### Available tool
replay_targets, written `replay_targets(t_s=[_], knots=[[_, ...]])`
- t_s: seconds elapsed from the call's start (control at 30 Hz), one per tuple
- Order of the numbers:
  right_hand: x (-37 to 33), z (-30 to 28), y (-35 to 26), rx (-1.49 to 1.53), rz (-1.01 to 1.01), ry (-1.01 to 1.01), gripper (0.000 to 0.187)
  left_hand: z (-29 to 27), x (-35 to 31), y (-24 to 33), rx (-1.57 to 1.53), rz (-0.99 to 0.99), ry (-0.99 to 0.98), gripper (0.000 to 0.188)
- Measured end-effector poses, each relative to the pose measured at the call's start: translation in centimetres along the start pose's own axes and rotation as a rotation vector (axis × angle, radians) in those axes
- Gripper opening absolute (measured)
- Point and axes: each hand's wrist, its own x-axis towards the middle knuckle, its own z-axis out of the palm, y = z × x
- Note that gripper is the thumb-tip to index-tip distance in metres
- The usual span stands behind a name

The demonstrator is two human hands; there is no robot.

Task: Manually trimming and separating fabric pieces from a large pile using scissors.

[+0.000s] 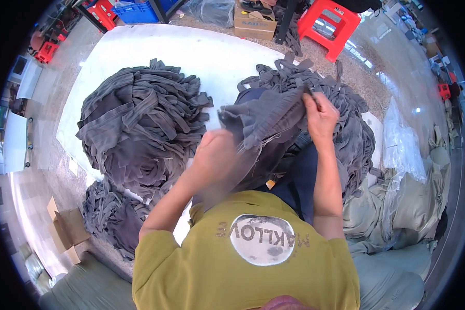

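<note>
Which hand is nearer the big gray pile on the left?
Left: the left hand is just right of the big pile; the right hand is farther right, gripping gray cloth.

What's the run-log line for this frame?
left hand: at grey cloth, grip blurred | right hand: pinching cloth's edge | left cloth pile: on white sheet

Upside-down lettering (pixel 263 238) crosses the olive shirt (pixel 248 276); faint print (pixel 257 24) marks the cardboard box (pixel 254 32).
</note>
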Motion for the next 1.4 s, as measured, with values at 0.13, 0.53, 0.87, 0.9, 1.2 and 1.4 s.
replay_targets(t_s=[0.13, 0.53, 0.87, 0.9, 1.2, 1.4], knots=[[0.0, 2.8, 2.9, -0.332, 0.006, -0.681, 0.036, -1.2, 1.2, 1.0, -0.180, -0.667, -0.376, 0.027], [-8.1, 1.2, -0.2, 0.526, 0.459, -0.495, 0.022, -0.6, 1.2, -2.3, -1.406, -1.194, -0.228, 0.012], [-7.9, 2.4, -1.6, 0.564, 0.344, -0.730, 0.011, -0.6, 1.1, -2.2, -1.066, -0.920, -0.011, 0.004], [-8.0, 2.3, -2.1, 0.499, 0.335, -0.779, 0.012, -0.3, 1.0, -2.3, -1.117, -0.938, 0.026, 0.004], [-11.0, -1.8, 0.3, 0.646, 0.465, -0.628, 0.015, 1.4, 0.6, -4.9, -1.237, -1.121, 0.230, 0.007], [-9.2, -1.9, -1.7, 1.133, 0.235, -0.574, 0.025, 3.8, 0.6, -5.2, -0.896, -1.015, 0.109, 0.018]])
